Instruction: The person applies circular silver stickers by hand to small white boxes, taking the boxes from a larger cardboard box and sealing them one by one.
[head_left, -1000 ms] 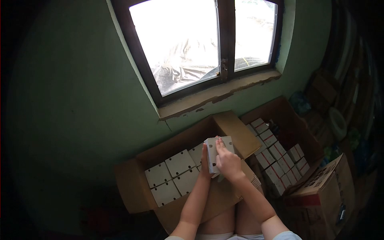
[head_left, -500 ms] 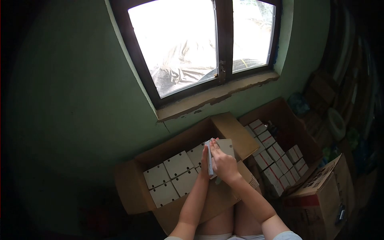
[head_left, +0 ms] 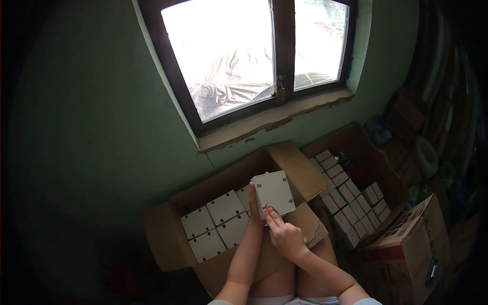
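Currently, in the head view, taking the white box (head_left: 275, 192) as the centre of the clock, that box is held up over an open carton (head_left: 169, 238), its broad pale face tilted toward the camera and dotted with dark marks near its corners. The left hand (head_left: 254, 204) lies at 9 o'clock, its fingers straight and close together, pressed flat along the box's side; one fingertip shows past the top edge. The right hand (head_left: 286, 239) comes in from 6 o'clock, two fingers extended side by side at the box's lower corner and the others curled under; whether they pinch anything cannot be told.

At 8 o'clock, more white boxes (head_left: 226, 207) sit side by side in two rows inside the open carton. Its flap (head_left: 298, 171) stands out at 2 o'clock, and a ridged cardboard edge (head_left: 318, 234) shows at 5 o'clock. At 3 o'clock, a second carton (head_left: 352, 136) contains smaller boxes (head_left: 349, 190) with red stripes, and at 4 o'clock stands a brown carton (head_left: 427, 249) with a red band. The person's legs (head_left: 311, 277) are at 6 o'clock, and at 12 o'clock a bright window (head_left: 218, 56) is set in a green wall (head_left: 101, 112).
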Demonstrator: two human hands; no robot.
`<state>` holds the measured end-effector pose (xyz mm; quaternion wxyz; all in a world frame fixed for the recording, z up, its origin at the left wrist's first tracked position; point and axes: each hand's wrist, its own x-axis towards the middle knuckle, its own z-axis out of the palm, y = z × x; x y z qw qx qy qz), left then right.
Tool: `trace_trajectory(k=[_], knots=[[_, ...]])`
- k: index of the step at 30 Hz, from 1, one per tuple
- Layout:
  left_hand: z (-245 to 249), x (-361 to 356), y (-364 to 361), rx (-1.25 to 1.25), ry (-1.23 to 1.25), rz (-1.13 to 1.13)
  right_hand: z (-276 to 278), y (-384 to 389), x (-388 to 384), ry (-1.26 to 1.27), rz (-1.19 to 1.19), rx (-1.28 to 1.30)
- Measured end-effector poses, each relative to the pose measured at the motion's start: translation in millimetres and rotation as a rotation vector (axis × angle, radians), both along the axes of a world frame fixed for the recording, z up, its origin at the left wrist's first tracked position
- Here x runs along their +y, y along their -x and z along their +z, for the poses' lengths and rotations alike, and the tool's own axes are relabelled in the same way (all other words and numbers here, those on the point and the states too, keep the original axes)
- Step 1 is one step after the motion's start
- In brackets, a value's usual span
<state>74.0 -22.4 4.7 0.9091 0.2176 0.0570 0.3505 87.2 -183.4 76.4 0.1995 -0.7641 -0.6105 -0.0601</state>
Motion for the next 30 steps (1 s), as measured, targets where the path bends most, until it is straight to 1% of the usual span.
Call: trace_trajectory(k=[1, 3, 4, 5, 6, 7, 9, 10, 12, 13, 14, 15, 16, 17, 18, 19, 20, 21, 23, 24, 25, 26, 27, 29, 30], knots=[[0.9, -0.6, 0.3, 0.001, 0.001, -0.001, -3.3, 1.5, -4.7, -0.018, -0.012, -0.019], [1.8, -1.6, 0.0, 0.09, -0.01, 0.1, -8.0, 2.4, -10.7, -0.033, -0.023, -0.016], [-11.3, 4.0, 0.0, 0.088, -0.01, 0.097, -10.3, 2.6, -12.6, -0.05, -0.031, -0.016], [-33.9, 14.6, -0.1, -0.001, 0.04, 0.006, -15.4, 3.0, -13.4, -0.051, -0.033, -0.019], [-46.4, 20.7, -0.7, -0.09, 0.09, -0.083, -22.3, 3.6, -12.9, -0.092, -0.045, -0.042], [-27.5, 15.1, 0.5, -0.093, 0.088, -0.082, -25.8, 3.4, -11.1, -0.135, -0.056, -0.065], [4.3, 0.9, 5.4, -0.117, 0.005, -0.087, -26.2, 2.6, -6.8, -0.131, -0.073, -0.08], [1.3, 0.8, 4.7, -0.117, 0.006, -0.084, -25.7, 1.5, -4.2, -0.128, -0.094, -0.093], [-0.9, 1.0, 3.1, -0.153, 0.157, -0.027, -27.0, -6.2, 3.0, -0.136, -0.131, -0.072], [1.7, -0.6, 4.3, -0.156, 0.155, -0.026, -26.7, -11.7, 6.2, -0.144, -0.17, -0.051], [4.3, -3.1, 6.1, -0.198, 0.177, -0.062, -25.3, -18.9, 7.4, -0.067, -0.18, 0.0], [7.3, -5.4, 7.9, -0.24, 0.2, -0.097, -25.9, -25.4, 9.9, -0.07, -0.178, -0.003], [3.8, -6.6, 9.2, -0.322, 0.254, -0.103, -26.9, -31.7, 13.5, -0.22, -0.209, 0.021], [3.5, -9.4, 7.9, -0.325, 0.254, -0.102, -26.4, -36.6, 15.9, -0.369, -0.239, 0.048], [11.5, -17.3, 7.0, -0.173, 0.214, -0.045, -20.5, -40.2, 17.4, -0.421, -0.237, 0.105], [16.7, -23.6, 4.7, -0.023, 0.172, 0.012, -17.2, -39.5, 17.8, -0.421, -0.234, 0.102], [17.7, -27.1, 1.3, 0.023, 0.177, 0.022, -14.0, -37.4, 19.6, -0.471, -0.286, 0.18], [24.7, -32.2, -1.9, 0.019, 0.175, 0.025, -11.7, -35.6, 21.7, -0.523, -0.338, 0.259], [41.8, -42.3, -4.8, 0.128, 0.189, 0.171, -19.3, -25.1, 21.2, -0.529, -0.335, 0.269], [42.0, -43.4, -3.8, 0.125, 0.189, 0.175, -11.5, -12.3, 17.8, -0.479, -0.315, 0.388], [40.8, -45.6, -1.6, 0.13, 0.165, 0.249, -6.4, -0.5, 15.1, -0.425, -0.292, 0.505], [39.1, -48.2, 0.1, 0.135, 0.141, 0.321, -6.7, 9.4, 13.2, -0.447, -0.241, 0.581], [37.9, -50.1, 2.8, 0.131, 0.141, 0.324, -7.9, 11.5, 10.0, -0.447, -0.236, 0.578], [35.8, -51.5, 9.6, 0.081, 0.185, 0.422, -9.6, 16.2, 6.0, -0.458, -0.153, 0.589], [33.9, -58.8, 14.7, 0.212, 0.13, 0.525, -13.6, 11.8, 5.2, -0.46, -0.149, 0.594]])
